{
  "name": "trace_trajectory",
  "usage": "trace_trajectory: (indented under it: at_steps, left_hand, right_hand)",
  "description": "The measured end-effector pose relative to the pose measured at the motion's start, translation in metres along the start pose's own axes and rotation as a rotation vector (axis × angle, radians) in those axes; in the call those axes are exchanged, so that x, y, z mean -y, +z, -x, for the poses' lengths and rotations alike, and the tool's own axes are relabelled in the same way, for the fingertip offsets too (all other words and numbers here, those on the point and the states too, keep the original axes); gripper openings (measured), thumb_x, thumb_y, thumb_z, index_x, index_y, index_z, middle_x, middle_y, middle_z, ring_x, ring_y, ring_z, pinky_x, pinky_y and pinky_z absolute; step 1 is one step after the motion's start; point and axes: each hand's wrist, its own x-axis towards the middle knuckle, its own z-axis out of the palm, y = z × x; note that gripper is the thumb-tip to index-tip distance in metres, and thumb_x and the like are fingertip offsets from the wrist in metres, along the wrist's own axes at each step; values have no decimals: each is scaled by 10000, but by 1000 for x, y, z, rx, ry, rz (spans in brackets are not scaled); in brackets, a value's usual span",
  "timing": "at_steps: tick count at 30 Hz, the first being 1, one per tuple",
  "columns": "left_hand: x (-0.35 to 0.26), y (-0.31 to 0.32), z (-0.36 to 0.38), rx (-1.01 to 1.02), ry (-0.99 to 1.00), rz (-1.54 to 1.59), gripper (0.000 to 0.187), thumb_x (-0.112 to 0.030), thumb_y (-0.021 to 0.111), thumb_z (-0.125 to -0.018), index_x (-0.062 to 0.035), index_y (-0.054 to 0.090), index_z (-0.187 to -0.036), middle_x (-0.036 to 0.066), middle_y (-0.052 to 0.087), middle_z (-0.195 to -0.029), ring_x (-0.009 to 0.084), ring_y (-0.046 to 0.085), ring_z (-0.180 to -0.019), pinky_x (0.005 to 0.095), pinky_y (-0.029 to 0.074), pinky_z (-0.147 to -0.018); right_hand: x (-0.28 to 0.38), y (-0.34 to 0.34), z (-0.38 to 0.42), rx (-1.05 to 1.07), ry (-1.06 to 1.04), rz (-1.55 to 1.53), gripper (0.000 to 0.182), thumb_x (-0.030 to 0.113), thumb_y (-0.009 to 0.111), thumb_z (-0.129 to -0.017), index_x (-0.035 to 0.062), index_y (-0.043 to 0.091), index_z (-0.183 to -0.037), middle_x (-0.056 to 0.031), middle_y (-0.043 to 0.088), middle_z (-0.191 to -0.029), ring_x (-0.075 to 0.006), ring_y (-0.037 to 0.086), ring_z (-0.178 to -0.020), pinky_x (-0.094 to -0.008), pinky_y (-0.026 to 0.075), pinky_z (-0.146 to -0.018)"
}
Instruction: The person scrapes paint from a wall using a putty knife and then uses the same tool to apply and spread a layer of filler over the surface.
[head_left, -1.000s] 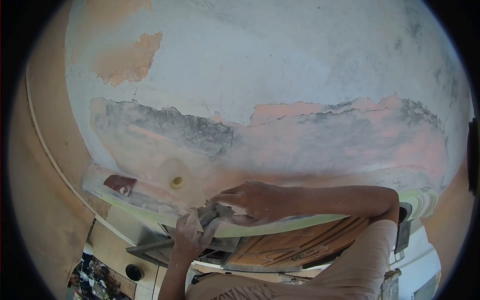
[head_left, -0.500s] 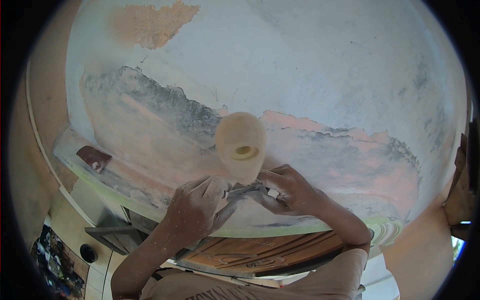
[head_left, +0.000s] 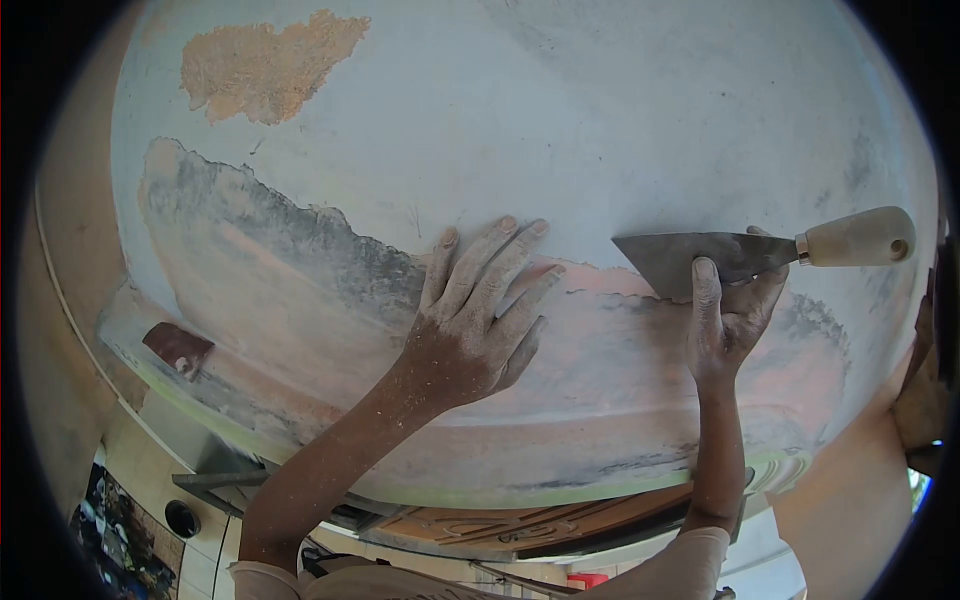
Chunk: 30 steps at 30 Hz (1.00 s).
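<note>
My left hand (head_left: 480,315) lies with its fingers spread over the pale, patchy wall surface (head_left: 560,120), fingertips right at the edge of the peeled paint. To the right, my right hand (head_left: 730,315) is closed on a putty knife (head_left: 705,255), gripping it by its grey metal blade rather than by the handle. The knife's cream-coloured handle (head_left: 860,237) points right, and the wide edge of the blade faces left towards my other hand. White dust coats the fingers of both hands.
A brown folded piece of sandpaper (head_left: 178,350) rests on the ledge at the left. Below the wall's pale green edge is a carved wooden door (head_left: 480,525). Far down at the left, a dark round container (head_left: 182,518) stands on the tiled floor near a cluttered pile (head_left: 115,520).
My hands have parted from low in the middle. The left rose and spread against the wall; the right moved right with the putty knife, whose handle swung from facing me to pointing right.
</note>
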Motion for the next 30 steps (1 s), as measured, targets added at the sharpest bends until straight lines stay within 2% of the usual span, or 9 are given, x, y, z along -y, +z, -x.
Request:
trace_trajectory:
  at_steps: [8,10,14,16,19,23,25,27,30]
  left_hand:
    - [-3,17,10,23,46,-119,339,-283,577,-813,-162,609,-1128,113,454,-1330,357,360,-1253,567,174,-1045]
    - [-2,19,13,20,53,-127,322,-294,571,-817,-164,622,-1107,107,467,-1319,356,362,-1251,561,161,-1054]
    - [1,20,28,14,79,-127,300,-295,571,-819,-167,636,-1083,103,487,-1300,356,366,-1246,553,142,-1066]
    - [1,20,32,24,82,-127,289,-291,574,-818,-164,641,-1069,101,491,-1297,355,367,-1244,555,136,-1069]
    - [0,19,36,31,78,-112,269,-289,579,-816,-161,647,-1043,96,500,-1286,353,368,-1243,556,130,-1072]
    - [0,19,38,37,69,-82,241,-279,582,-815,-155,650,-1010,93,520,-1260,348,371,-1241,556,127,-1075]
    - [0,20,37,22,70,-77,231,-269,580,-816,-154,650,-1004,93,526,-1254,346,372,-1241,554,130,-1075]
    - [1,20,37,16,74,-64,221,-261,578,-817,-154,651,-997,93,528,-1250,344,373,-1242,551,131,-1076]
    - [0,19,38,16,58,-35,209,-254,575,-819,-150,653,-982,93,530,-1249,340,374,-1242,546,130,-1078]
  right_hand:
    - [-2,0,5,-8,-75,93,463,-52,538,-826,26,313,-1222,-69,433,-1051,-130,439,-988,-257,369,-856]
    - [-9,-4,10,54,-139,168,503,-55,573,-807,0,281,-1213,-102,448,-1046,-144,474,-963,-256,400,-837]
    - [-14,-7,18,166,-235,275,525,-57,598,-787,-21,274,-1198,-111,437,-1040,-145,481,-922,-244,405,-808]
    - [-12,-3,16,65,-171,224,498,-55,578,-796,-5,284,-1194,-95,423,-1038,-136,471,-908,-243,399,-798]
    - [-8,1,16,85,-175,239,441,-67,534,-810,26,310,-1178,-67,429,-1005,-109,461,-893,-242,398,-784]
    - [-2,8,16,31,-83,131,430,-61,540,-805,23,312,-1160,-61,412,-992,-109,457,-882,-234,383,-800]
    - [-9,1,17,148,-205,206,481,-69,566,-793,-12,278,-1174,-102,419,-1032,-135,478,-897,-244,402,-790]
    - [-8,1,18,77,-195,224,481,-71,589,-782,-19,284,-1151,-126,440,-1041,-150,488,-905,-249,408,-785]
    - [-6,1,18,118,-175,253,490,-71,593,-783,-20,277,-1155,-130,448,-1041,-148,488,-902,-241,407,-779]
